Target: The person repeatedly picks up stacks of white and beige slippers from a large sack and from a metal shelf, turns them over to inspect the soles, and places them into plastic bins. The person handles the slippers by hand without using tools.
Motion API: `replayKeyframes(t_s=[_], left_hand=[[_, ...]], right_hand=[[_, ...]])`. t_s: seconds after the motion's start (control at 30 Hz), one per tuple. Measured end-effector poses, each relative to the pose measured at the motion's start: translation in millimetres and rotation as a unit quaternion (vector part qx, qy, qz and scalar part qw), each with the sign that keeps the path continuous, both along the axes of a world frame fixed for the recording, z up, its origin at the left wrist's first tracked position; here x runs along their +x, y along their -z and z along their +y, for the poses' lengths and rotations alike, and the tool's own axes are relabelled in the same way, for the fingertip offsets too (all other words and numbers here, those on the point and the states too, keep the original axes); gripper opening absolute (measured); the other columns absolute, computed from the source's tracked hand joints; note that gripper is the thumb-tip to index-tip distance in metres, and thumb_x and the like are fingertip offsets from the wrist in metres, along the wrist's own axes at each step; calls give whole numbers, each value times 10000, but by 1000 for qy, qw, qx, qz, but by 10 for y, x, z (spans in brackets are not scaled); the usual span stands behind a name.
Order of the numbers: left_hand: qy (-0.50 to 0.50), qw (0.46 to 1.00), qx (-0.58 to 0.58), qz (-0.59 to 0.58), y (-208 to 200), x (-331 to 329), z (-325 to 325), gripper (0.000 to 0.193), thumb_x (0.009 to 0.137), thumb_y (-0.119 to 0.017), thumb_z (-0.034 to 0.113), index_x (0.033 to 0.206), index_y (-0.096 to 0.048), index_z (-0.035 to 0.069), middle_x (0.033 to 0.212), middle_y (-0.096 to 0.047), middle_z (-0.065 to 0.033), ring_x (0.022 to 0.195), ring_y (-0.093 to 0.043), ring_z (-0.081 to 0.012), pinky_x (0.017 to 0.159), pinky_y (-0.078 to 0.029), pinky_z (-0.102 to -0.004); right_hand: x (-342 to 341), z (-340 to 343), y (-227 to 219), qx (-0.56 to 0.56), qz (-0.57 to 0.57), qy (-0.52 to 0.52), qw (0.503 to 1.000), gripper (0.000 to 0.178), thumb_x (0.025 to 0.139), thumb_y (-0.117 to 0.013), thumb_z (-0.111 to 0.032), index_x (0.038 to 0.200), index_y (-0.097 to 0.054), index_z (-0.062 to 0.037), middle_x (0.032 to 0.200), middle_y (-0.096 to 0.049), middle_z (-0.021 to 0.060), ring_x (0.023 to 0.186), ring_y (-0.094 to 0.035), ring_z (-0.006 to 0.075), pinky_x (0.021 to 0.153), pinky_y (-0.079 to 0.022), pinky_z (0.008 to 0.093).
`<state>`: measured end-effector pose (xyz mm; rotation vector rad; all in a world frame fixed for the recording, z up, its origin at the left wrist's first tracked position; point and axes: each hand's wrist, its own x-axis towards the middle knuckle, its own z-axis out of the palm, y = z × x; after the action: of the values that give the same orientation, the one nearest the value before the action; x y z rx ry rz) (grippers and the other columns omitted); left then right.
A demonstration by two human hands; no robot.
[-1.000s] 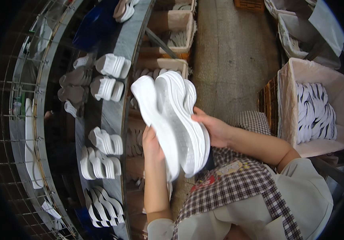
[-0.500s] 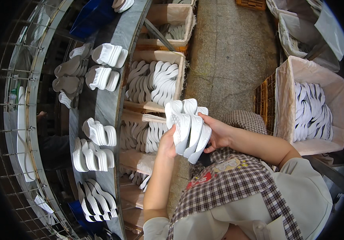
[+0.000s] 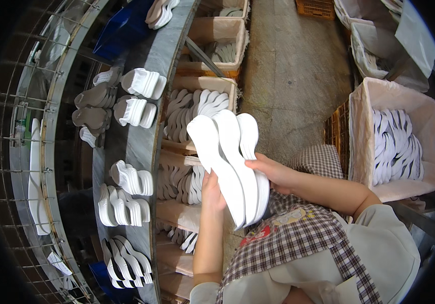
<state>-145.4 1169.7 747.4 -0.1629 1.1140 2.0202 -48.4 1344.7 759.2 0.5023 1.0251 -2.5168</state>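
Now my left hand (image 3: 212, 190) and right hand (image 3: 273, 172) have raised the stack of white foam shoe soles (image 3: 230, 162) again, fingers gripping it, just right of the grey curved surface (image 3: 144, 147).

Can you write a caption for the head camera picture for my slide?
Both hands, left hand and right hand, hold a stack of white shoe soles beside a grey bench.

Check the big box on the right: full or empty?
Partly full. The box holds a row of white soles standing on edge, with its upper walls bare above them.
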Motion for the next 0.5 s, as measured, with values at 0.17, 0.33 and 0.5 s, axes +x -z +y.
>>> replayKeyframes(t_s=[0.17,0.33,0.5], left_hand=[[-36,996,49,62,-167,-30,54,430,906,-503,9,1320,-389,-1,1252,-519,-186,1080,-582,-305,883,-533,-413],[-42,994,37,97,-224,-20,53,450,905,-527,67,1324,-394,-33,1264,-514,-173,1085,-573,-293,902,-507,-409],[-41,993,47,98,-202,-42,43,499,917,-531,155,1342,-365,-46,1286,-494,-182,1107,-556,-296,906,-499,-409]], right_hand=[[-5,13,-210,60,114,47,991,742,830,-601,-213,1413,-216,35,1375,-381,198,1271,-392,281,1056,-321,379],[11,12,-215,106,179,56,976,752,814,-637,-206,1397,-239,53,1367,-378,211,1271,-384,296,1049,-323,384],[14,24,-154,236,206,48,948,727,796,-667,-261,1332,-323,88,1292,-396,260,1232,-390,344,1041,-308,411]])
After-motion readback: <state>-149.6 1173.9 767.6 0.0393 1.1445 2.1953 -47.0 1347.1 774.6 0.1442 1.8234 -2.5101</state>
